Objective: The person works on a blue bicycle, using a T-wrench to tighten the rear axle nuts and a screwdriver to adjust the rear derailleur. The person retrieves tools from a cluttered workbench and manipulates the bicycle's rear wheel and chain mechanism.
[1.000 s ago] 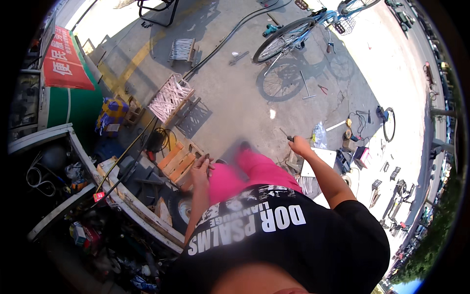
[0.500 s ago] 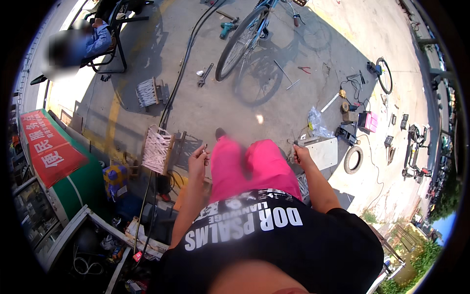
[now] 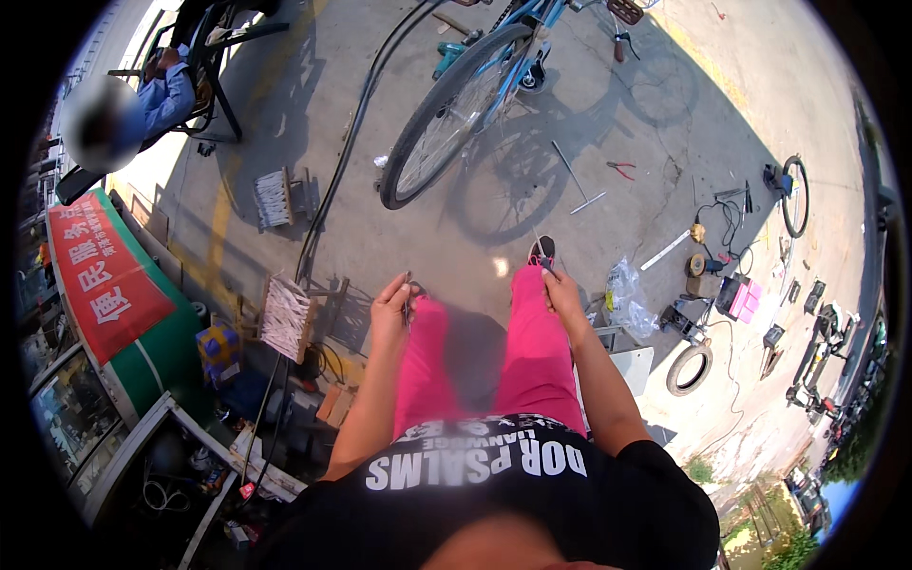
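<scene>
My left hand (image 3: 389,306) is closed beside my left knee, pinching a small dark metal part (image 3: 409,279) whose kind I cannot make out. In front of my right thigh, my right hand (image 3: 561,292) is closed around a slim tool with a thin shaft, which looks like a screwdriver (image 3: 541,249); its handle is mostly hidden by the fingers. Ahead of me stands a blue bicycle (image 3: 518,71), its black-tyred wheel (image 3: 404,157) nearest to me. Neither hand touches it.
Left are two woven-top stools (image 3: 287,318) (image 3: 274,198), a black cable (image 3: 332,190) and a seated person (image 3: 157,100). A T-shaped rod (image 3: 579,182) and red-handled pliers (image 3: 620,170) lie ahead right. Further right are a plastic bag (image 3: 627,296), a pink box (image 3: 739,298) and a loose tyre (image 3: 690,369).
I have stepped forward, so the bicycle is nearer and its wheel now hides the adjustable wrench. My right hand has moved inward to my thigh. Both hands keep their hold.
</scene>
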Motion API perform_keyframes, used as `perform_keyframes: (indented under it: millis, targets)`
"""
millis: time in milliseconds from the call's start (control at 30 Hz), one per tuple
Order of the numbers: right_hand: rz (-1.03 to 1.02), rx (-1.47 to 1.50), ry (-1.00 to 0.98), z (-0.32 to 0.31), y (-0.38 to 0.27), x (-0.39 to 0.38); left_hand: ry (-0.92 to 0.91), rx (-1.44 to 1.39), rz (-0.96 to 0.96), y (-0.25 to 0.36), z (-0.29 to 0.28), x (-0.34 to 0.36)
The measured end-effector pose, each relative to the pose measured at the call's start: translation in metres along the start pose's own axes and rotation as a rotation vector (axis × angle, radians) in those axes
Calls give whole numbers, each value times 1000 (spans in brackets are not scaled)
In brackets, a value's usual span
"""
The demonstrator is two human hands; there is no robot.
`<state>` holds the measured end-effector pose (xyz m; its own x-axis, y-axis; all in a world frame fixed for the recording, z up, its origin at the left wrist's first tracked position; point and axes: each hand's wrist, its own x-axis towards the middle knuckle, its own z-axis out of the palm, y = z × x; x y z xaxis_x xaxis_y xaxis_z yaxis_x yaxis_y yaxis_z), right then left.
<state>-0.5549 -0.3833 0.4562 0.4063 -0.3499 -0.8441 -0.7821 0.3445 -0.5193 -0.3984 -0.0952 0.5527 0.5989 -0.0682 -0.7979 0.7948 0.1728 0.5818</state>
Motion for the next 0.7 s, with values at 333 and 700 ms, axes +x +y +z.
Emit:
perform_keyframes:
  millis: [333,700]
  targets:
    - [-410,122,-31,-46,-132,195,-187,201,167,-20,163,205]
    - [-638,532,-188,0,-154,374,-460,272,574,-29,207,324]
